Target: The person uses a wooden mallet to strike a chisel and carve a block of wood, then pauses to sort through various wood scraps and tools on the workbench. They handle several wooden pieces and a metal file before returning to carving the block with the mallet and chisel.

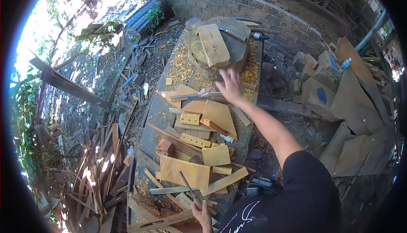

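Note:
My right hand (pixel 230 87) is stretched out over the bench just below the chopping block (pixel 197 57), its fingers spread and holding nothing. A flat wooden board (pixel 213 45) lies on the block, its near end close to my fingertips, beside a knife-like blade with a handle (pixel 232 34). Low in the view, my left hand (pixel 203 217) is closed around the handle of a thin, dark, file-like tool (pixel 186 181). The tool's shaft points up over a yellowish board (pixel 184 170). Just left of my right hand lies a long narrow tool (pixel 184 96).
Cut boards, sticks and drilled blocks (pixel 195 140) are piled on the workbench (pixel 154 110). Wood chips (pixel 252 69) surround the block. A low brick wall (pixel 237 4) curves behind it. Scrap wood (pixel 97 178) heaps on the left; larger timber pieces (pixel 328 78) stand right.

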The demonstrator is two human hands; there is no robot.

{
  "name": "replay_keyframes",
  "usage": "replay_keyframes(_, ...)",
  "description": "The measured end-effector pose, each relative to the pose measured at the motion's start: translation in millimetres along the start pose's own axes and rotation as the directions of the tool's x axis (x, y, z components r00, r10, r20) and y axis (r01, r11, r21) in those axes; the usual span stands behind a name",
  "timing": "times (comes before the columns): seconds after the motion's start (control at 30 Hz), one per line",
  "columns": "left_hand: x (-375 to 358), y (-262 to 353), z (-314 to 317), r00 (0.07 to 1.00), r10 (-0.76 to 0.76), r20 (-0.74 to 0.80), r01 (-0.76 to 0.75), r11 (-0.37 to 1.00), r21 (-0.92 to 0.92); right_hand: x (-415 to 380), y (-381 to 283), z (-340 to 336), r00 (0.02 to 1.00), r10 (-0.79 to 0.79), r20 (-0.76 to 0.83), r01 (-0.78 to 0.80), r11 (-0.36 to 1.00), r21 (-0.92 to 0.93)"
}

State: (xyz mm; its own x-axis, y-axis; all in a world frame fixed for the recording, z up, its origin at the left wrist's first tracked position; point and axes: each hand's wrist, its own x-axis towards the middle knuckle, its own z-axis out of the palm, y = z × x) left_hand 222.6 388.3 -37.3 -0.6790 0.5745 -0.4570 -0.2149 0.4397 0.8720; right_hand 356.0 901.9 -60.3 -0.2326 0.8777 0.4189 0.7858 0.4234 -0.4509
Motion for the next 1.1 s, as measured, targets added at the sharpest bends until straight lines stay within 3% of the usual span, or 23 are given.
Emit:
replay_keyframes(0.03,1,3,2,1.000,-0.005,-0.002,0.005,1.000,0.007,29,-4,-1,0.997,0.022,-0.076,-0.030,0.994,-0.106)
replay_keyframes(0.1,5,8,7,0.999,-0.039,-0.016,0.039,0.999,0.020,77,-10,6,0.968,0.249,0.007,-0.240,0.938,-0.250)
replay_keyframes(0.13,6,11,11,0.999,-0.040,-0.024,0.041,0.999,0.022,96,-9,15,0.969,0.248,0.013,-0.237,0.940,-0.245)
replay_keyframes(0.2,6,15,16,0.998,-0.026,-0.050,0.025,1.000,-0.015,122,-8,36,0.882,0.454,0.127,-0.410,0.872,-0.268)
replay_keyframes(0.23,6,17,19,0.998,-0.028,-0.062,0.028,1.000,-0.011,127,-7,45,0.863,0.483,0.148,-0.430,0.856,-0.287)
replay_keyframes(0.4,4,2,20,0.991,-0.120,-0.063,0.117,0.992,-0.054,125,1,49,0.884,0.451,0.124,-0.398,0.864,-0.308)
replay_keyframes(0.53,3,-2,18,0.986,-0.157,-0.061,0.155,0.987,-0.034,101,3,17,0.886,0.414,0.208,-0.358,0.897,-0.261)
replay_keyframes(0.6,4,-4,20,0.994,-0.075,-0.075,0.075,0.997,-0.009,88,18,7,0.899,0.380,0.219,-0.325,0.912,-0.249)
replay_keyframes(0.63,5,-6,20,0.993,-0.087,-0.084,0.086,0.996,-0.022,82,35,5,0.924,0.303,0.232,-0.351,0.914,0.205)
replay_keyframes(0.67,8,-9,19,0.990,-0.111,-0.086,0.109,0.994,-0.028,76,45,4,0.947,0.238,0.215,-0.321,0.722,0.614)
replay_keyframes(0.7,10,-13,16,0.987,-0.135,-0.083,0.133,0.991,-0.030,70,46,-4,0.880,0.299,0.369,-0.458,0.329,0.826)
replay_keyframes(0.73,13,-16,16,0.985,-0.157,-0.074,0.155,0.987,-0.030,64,57,-24,0.725,0.072,0.685,-0.667,-0.179,0.724)
replay_keyframes(0.77,15,-13,17,0.987,-0.151,-0.053,0.146,0.986,-0.086,59,60,-27,0.711,0.018,0.703,-0.664,-0.311,0.680)
replay_keyframes(0.8,18,-10,19,0.987,-0.153,-0.045,0.148,0.985,-0.088,56,63,-29,0.705,-0.040,0.709,-0.650,-0.437,0.622)
replay_keyframes(0.93,29,-7,17,0.991,-0.130,-0.026,0.129,0.991,-0.037,50,63,-22,0.701,0.022,0.712,-0.606,-0.509,0.612)
replay_keyframes(1.0,33,-7,19,0.996,-0.089,-0.031,0.087,0.995,-0.054,48,70,-16,0.706,-0.082,0.704,-0.528,-0.724,0.445)
replay_keyframes(1.03,32,-6,19,0.996,-0.088,-0.028,0.087,0.995,-0.052,47,75,-15,0.707,-0.079,0.703,-0.525,-0.725,0.446)
replay_keyframes(1.1,31,5,21,0.991,-0.136,-0.016,0.135,0.990,-0.042,49,86,-13,0.614,-0.123,0.780,-0.405,-0.897,0.177)
